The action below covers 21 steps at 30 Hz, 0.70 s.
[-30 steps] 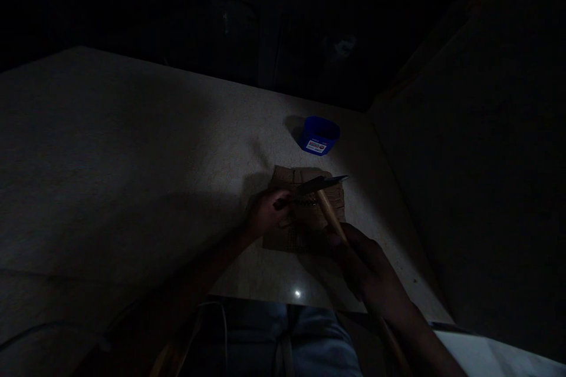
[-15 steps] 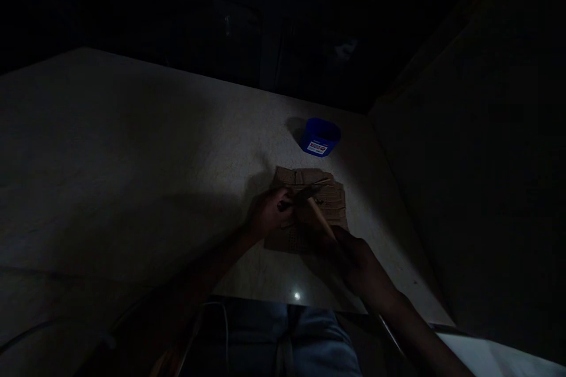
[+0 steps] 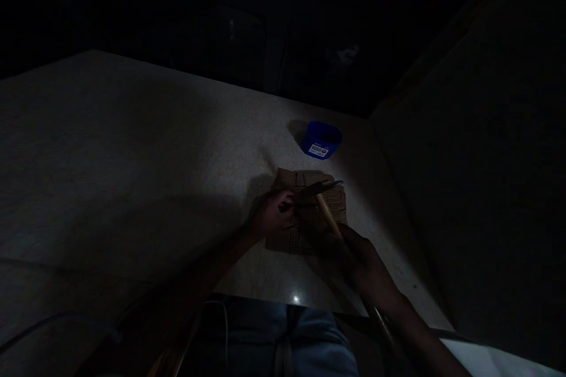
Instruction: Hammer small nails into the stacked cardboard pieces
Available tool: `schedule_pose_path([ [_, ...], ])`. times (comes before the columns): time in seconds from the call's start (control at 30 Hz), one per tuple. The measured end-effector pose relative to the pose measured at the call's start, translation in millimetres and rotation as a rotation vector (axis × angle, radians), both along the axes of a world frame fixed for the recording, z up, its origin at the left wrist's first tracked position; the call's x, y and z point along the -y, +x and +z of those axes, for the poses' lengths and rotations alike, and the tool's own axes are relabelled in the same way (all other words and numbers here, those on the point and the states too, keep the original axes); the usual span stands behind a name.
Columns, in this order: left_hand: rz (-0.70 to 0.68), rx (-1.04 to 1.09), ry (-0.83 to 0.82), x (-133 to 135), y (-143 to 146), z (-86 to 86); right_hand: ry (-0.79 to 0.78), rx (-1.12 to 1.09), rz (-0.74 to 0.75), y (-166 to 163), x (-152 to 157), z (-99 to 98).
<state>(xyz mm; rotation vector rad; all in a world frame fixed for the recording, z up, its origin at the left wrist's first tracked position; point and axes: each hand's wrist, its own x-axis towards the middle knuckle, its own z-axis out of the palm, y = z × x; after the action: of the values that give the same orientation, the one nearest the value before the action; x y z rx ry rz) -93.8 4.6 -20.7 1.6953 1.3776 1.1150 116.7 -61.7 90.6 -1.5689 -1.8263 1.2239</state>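
My right hand (image 3: 366, 262) is closed round the wooden handle of a hammer (image 3: 328, 216). The dark hammer head is above a piece of brown cardboard (image 3: 283, 241), and the handle's end sticks out behind my wrist. At the cardboard's left side rests my left hand (image 3: 270, 212), its fingers curled in a pinch. What those fingers hold is hidden by the hammer head and the dark. Ridges and rows of marks show on the cardboard.
A blue plastic tub (image 3: 322, 140) with a white label stands beyond the cardboard on the pale tabletop (image 3: 186, 147). A dark wall (image 3: 469, 188) borders the right side. A thin cable (image 3: 226, 330) hangs over the legs in front.
The hammer head has shifted right and tilted slightly, showing more of its metal. My left hand stays at the cardboard. The whole view has moved slightly.
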Motion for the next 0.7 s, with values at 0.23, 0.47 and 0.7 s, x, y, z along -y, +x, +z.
schedule_pose_path([
  [0.23,-0.015,-0.062,0.077,1.9,0.5,4.0,-0.066,-0.080,-0.096,9.7,7.7,-4.0],
  [0.47,-0.078,-0.164,0.162,-2.8,4.2,5.7,-0.121,-0.062,-0.130,12.2,13.7,-12.5],
  [0.7,-0.043,-0.162,0.164,-3.8,5.7,2.2,-0.098,-0.082,-0.148,10.9,15.3,-12.3],
])
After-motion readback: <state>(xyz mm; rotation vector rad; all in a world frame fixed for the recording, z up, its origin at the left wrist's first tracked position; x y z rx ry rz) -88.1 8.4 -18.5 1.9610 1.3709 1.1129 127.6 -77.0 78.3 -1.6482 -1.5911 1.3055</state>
